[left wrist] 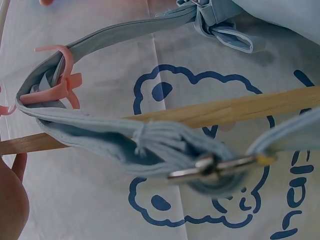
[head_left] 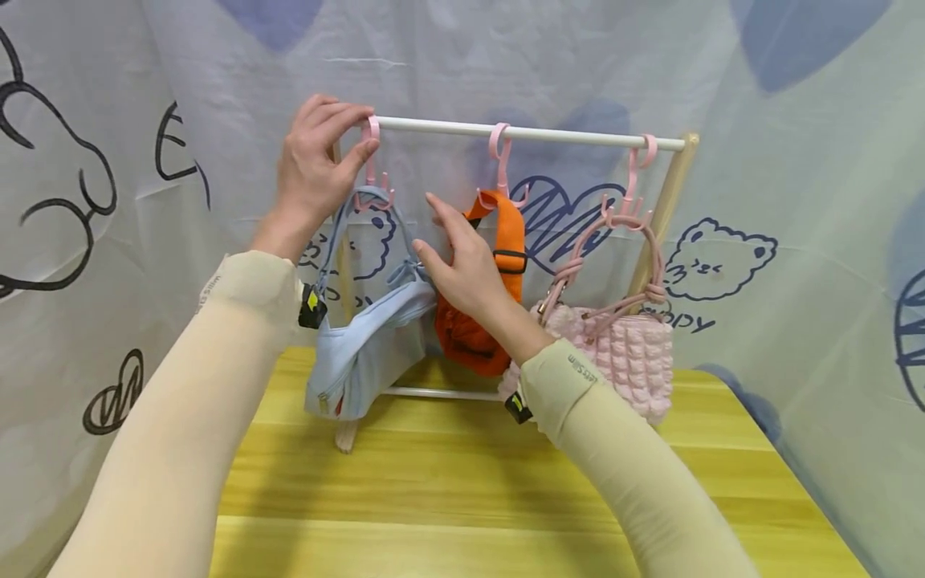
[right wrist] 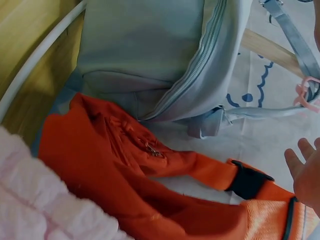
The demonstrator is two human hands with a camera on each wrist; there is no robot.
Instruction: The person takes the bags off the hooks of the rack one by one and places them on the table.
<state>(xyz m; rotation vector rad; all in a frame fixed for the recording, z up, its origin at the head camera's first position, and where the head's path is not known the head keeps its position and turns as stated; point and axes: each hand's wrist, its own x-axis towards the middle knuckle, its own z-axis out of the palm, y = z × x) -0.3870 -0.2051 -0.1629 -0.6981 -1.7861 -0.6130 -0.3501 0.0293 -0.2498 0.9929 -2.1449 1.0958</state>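
Observation:
My left hand [head_left: 318, 164] pinches the top of a pink hook [head_left: 372, 160] at the left end of the white rod [head_left: 441, 126]. From that hook a light blue shoulder bag [head_left: 383, 337] hangs by its strap, which loops over the prongs in the left wrist view. My right hand [head_left: 471, 269] hovers with fingers extended between the blue bag and an orange bag [head_left: 510, 233], holding nothing. In the right wrist view, the orange bag's black buckle [right wrist: 250, 181] lies near my right fingers. The orange bag hangs from a middle pink hook [head_left: 501, 156].
A quilted pink handbag [head_left: 636, 353] hangs at the right from another pink hook [head_left: 631, 181]. Wooden legs [head_left: 668, 201] and a lower white bar [head_left: 444, 393] make up the rack, standing on a wood-grain table [head_left: 433, 482]. Printed cloth [head_left: 759, 160] hangs behind.

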